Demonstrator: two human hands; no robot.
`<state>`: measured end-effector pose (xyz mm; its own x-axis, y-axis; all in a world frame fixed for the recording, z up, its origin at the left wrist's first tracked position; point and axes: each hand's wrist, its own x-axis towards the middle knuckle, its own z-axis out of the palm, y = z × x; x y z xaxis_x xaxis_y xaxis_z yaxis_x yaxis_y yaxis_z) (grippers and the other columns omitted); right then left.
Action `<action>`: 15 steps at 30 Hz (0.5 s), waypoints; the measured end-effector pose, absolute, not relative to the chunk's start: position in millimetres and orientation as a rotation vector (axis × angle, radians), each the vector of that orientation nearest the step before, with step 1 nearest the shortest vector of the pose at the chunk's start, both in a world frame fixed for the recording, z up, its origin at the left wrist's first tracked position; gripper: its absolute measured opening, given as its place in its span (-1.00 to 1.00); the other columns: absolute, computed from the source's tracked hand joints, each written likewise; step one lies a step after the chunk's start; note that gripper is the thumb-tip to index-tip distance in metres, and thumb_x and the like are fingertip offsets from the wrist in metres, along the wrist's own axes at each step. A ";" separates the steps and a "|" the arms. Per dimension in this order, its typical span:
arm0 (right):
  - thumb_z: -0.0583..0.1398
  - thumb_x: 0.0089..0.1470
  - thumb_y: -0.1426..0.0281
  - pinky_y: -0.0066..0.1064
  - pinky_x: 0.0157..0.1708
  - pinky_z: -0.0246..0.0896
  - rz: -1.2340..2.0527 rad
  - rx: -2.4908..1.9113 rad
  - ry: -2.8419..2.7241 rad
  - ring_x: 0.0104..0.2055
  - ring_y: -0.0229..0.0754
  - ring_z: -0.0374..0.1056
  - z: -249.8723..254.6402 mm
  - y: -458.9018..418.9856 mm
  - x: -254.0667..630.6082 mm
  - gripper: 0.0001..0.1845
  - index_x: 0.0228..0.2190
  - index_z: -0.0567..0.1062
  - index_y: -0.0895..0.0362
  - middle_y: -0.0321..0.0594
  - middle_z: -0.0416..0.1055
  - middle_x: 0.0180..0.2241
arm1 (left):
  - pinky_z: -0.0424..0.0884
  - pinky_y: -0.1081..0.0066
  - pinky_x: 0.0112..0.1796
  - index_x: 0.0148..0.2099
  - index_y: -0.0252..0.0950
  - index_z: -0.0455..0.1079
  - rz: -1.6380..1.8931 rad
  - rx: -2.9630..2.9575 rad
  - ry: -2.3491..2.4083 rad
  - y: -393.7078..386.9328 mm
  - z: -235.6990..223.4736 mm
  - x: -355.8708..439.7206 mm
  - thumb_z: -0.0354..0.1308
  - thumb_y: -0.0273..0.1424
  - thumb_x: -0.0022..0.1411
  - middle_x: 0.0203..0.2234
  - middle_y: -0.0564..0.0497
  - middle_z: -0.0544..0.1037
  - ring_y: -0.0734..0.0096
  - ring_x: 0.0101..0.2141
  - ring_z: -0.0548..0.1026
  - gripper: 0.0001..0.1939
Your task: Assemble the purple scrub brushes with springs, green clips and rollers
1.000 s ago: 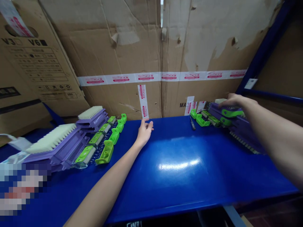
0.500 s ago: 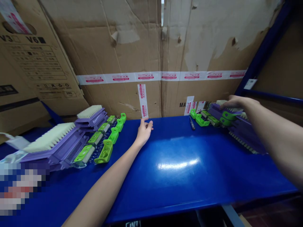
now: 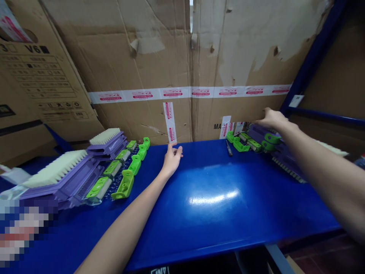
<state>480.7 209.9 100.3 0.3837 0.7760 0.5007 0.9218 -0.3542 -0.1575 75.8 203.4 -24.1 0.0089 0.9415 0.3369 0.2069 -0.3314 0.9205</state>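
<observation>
My left hand (image 3: pixel 172 160) rests near the back of the blue table (image 3: pixel 211 228), thumb and fingers apart, holding nothing. My right hand (image 3: pixel 273 119) is over the right-hand stack of purple plastic brush parts (image 3: pixel 264 131). Its fingers look stretched over the top, with the tips partly hidden. Green end pieces (image 3: pixel 268 142) show on the stack below that hand. Several green brackets (image 3: pixel 240 144) and green-topped rectangular parts (image 3: pixel 253 144) lie left of it, beside a small dark pen-like tool (image 3: pixel 229 147).
On the left are purple brushes with cream bristles (image 3: pixel 58 167), green-topped blocks (image 3: pixel 99 187), wiry small parts (image 3: pixel 115 186) and a row of green brackets (image 3: pixel 125 185). Cardboard (image 3: pixel 137 76) walls the back. A blue post (image 3: pixel 310 64) stands right.
My right hand has risen slightly from the stack and shifted left. The green end pieces under it settled lower after the first frame. My left hand stays put; the view has turned slightly right.
</observation>
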 end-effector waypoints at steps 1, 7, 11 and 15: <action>0.22 0.00 0.19 -0.25 -0.34 0.04 -0.490 -2.250 -1.440 -0.19 0.01 0.33 98.3 204.3 464.7 -0.42 0.00 0.39 0.27 0.21 0.42 -0.15 | 0.39 0.43 -0.38 -0.01 -0.27 0.18 1.378 1.613 1.201 203.2 -23.8 76.0 0.05 -0.26 0.24 -0.44 0.06 0.47 0.45 -0.45 0.51 -0.68; 0.04 0.12 0.37 -0.27 -0.27 0.07 -0.643 -2.103 -1.737 -0.16 0.02 0.35 53.9 178.4 387.9 -0.73 -0.36 0.54 0.15 -0.01 0.51 -0.26 | 0.39 0.43 -0.37 -0.02 -0.26 0.19 1.386 1.636 1.200 202.4 -23.2 77.3 0.05 -0.26 0.24 -0.45 0.07 0.48 0.46 -0.45 0.51 -0.69; 0.00 0.17 0.36 -0.24 -0.22 0.06 -0.671 -2.018 -1.839 -0.11 0.02 0.34 24.3 171.7 371.6 -0.69 -0.36 0.52 0.14 -0.04 0.52 -0.26 | 0.38 0.42 -0.37 -0.02 -0.26 0.20 1.386 1.652 1.200 202.5 -23.5 77.6 0.05 -0.26 0.23 -0.46 0.08 0.48 0.45 -0.45 0.52 -0.70; 0.00 0.17 0.35 -0.24 -0.24 0.01 -0.703 -1.953 -1.841 -0.10 0.02 0.32 17.3 168.1 369.2 -0.71 -0.38 0.50 0.14 -0.04 0.51 -0.25 | 0.38 0.41 -0.36 -0.02 -0.26 0.19 1.377 1.654 1.198 201.3 -22.3 78.1 0.04 -0.27 0.23 -0.47 0.08 0.47 0.43 -0.45 0.52 -0.70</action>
